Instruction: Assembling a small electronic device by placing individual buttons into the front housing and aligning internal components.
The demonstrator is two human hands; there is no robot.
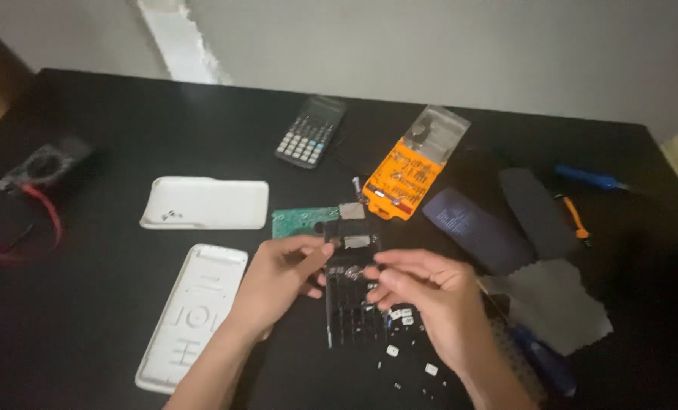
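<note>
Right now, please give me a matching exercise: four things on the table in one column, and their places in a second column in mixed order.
Things:
1. calculator
2. white tray
3. blue screwdriver
4. grey cloth

Places:
A. far right, near the table edge
B. at the back, middle of the table
C. right of the right hand
D. beyond the left hand, to the left

Pairs: 1-B, 2-D, 3-A, 4-C
</note>
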